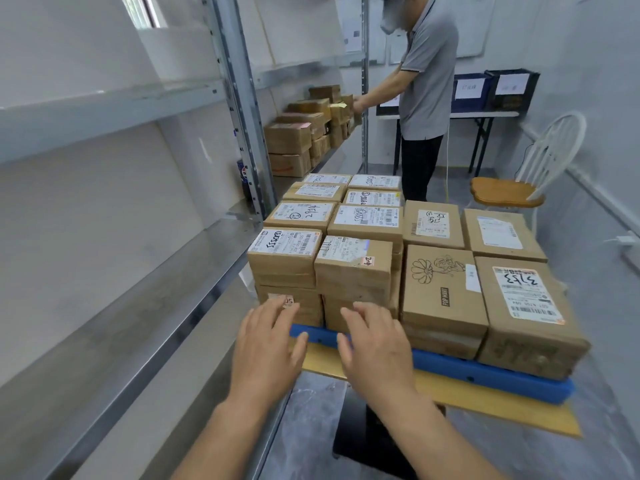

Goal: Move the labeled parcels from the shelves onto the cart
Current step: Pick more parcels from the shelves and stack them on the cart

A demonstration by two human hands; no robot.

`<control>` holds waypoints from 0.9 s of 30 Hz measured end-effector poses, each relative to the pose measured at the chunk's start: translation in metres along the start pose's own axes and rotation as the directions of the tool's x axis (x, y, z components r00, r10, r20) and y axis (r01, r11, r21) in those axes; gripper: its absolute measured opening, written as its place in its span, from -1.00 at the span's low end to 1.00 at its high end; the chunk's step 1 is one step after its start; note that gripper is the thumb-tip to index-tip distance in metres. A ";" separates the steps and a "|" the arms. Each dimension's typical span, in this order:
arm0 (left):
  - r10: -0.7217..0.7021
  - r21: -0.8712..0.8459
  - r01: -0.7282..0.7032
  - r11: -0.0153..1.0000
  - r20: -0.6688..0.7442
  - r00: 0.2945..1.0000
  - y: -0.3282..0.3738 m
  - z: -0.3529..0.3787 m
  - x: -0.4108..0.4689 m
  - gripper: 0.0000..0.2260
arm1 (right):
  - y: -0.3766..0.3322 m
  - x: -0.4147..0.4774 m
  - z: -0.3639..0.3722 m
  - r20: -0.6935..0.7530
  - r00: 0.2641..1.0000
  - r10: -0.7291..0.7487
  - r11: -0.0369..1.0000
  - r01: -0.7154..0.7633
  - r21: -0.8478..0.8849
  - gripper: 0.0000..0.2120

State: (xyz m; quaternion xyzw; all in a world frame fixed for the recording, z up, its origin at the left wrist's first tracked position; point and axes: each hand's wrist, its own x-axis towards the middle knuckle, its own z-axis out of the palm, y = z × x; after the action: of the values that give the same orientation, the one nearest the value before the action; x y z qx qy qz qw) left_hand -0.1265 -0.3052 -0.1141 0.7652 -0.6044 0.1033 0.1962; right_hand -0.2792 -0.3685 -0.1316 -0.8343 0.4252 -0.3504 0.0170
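your left hand and right hand are both spread flat with fingers straight and hold nothing. their fingertips reach the near face of the lower boxes on the cart, and i cannot tell whether they press it or hover just off it.

the cart, with its blue deck, is well loaded. the labeled parcels stand on it in tight rows, stacked at least two deep on its left side. larger boxes fill its right side, a pop mart box among them. most labels face up, so the bulk of the job looks done.

what is left, as far as you can see, is a stack of brown boxes on the shelving beyond the cart's far left corner, where another person is reaching in. their labels are too small to read.

past the cart's far end, two bins with paper tags sit on a table. what they hold is hidden.
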 end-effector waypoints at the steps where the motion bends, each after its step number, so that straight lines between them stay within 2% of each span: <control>1: -0.037 0.014 0.037 0.999 0.011 0.999 -0.003 -0.002 -0.015 -0.62 | -0.010 -0.005 0.004 0.022 0.998 -0.062 0.998 0.061 0.013 -0.62; 3: -0.120 0.059 0.119 0.991 0.015 0.993 -0.012 -0.010 -0.042 -0.57 | -0.031 -0.012 0.009 0.063 0.986 -0.157 0.987 0.155 0.040 -0.71; 7: -0.264 0.187 0.272 0.944 -0.065 0.962 -0.037 -0.037 -0.088 -0.55 | -0.076 -0.020 0.015 0.095 0.946 -0.310 0.945 0.295 0.140 -0.66; 12: -0.458 0.270 0.481 0.834 -0.146 0.877 -0.061 -0.078 -0.147 -0.51 | -0.133 -0.028 0.014 0.127 0.869 -0.478 0.866 0.442 0.234 -0.39; 14: -0.547 0.298 0.569 0.767 -0.159 0.822 -0.073 -0.096 -0.177 -0.49 | -0.164 -0.033 0.014 0.131 0.827 -0.547 0.819 0.495 0.292 -0.38; 17: -0.642 0.319 0.674 0.666 -0.215 0.736 -0.093 -0.119 -0.220 -0.48 | -0.212 -0.047 0.015 0.119 0.774 -0.621 0.757 0.555 0.345 -0.48; 19: -0.694 0.329 0.739 0.588 -0.265 0.670 -0.104 -0.134 -0.248 -0.46 | -0.244 -0.059 0.016 0.127 0.727 -0.675 0.705 0.584 0.402 -0.46; 27: -0.819 0.308 0.894 0.325 -0.380 0.429 -0.148 -0.203 -0.360 -0.45 | -0.375 -0.116 0.008 0.073 0.583 -0.809 0.529 0.670 0.520 -0.43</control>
State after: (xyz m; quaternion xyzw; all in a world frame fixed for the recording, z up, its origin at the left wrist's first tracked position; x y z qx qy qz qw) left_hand -0.0565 0.1280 -0.0997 0.9788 -0.0451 0.1848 0.0761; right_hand -0.0582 -0.0475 -0.0816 -0.9512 -0.0740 -0.2757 0.1173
